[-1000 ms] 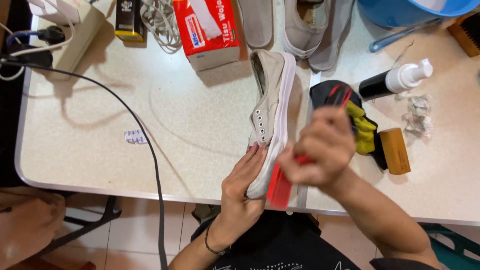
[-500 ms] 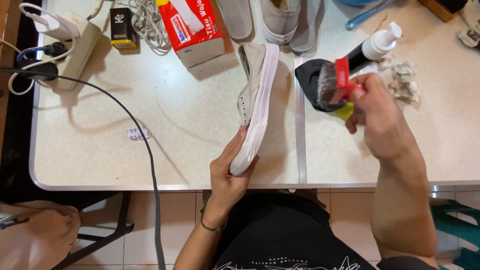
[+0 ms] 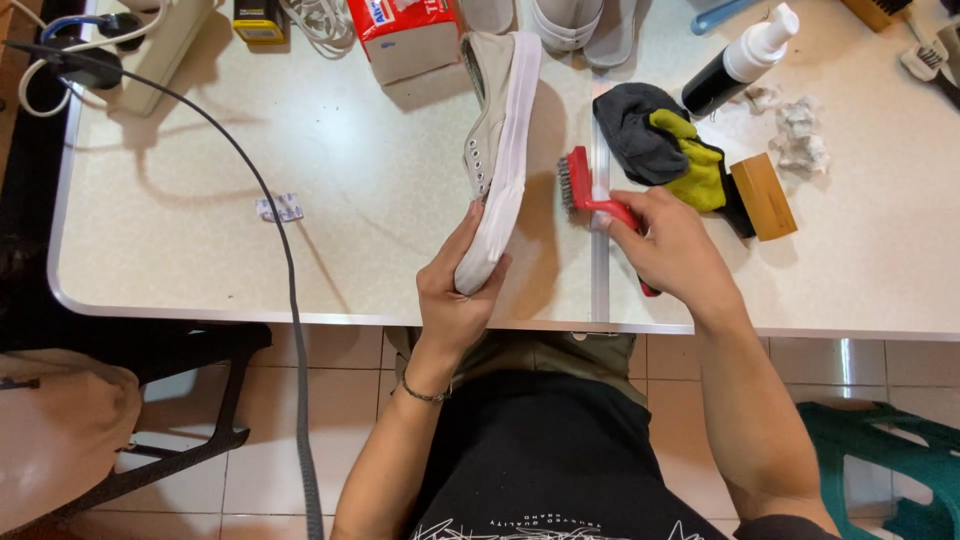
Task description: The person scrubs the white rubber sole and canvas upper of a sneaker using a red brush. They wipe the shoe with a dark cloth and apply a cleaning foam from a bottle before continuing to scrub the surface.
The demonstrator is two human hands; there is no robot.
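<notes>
Your left hand clasped the heel of the beige shoe, tipped on its side on the counter. Your right hand gripped the red brush just right of it. It looked like scrubbing time, so the bristles needed to reach the white sole.

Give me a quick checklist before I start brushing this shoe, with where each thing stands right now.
1. Left hand gripping beige shoe at its near end: ok.
2. Right hand holding red brush by the handle: ok.
3. Bristles touching the shoe: not ok, a gap remains.
4. Spray bottle upright and reachable: ok.
5. Cloths close by: ok.
6. Bristles clean: cannot tell.
</notes>
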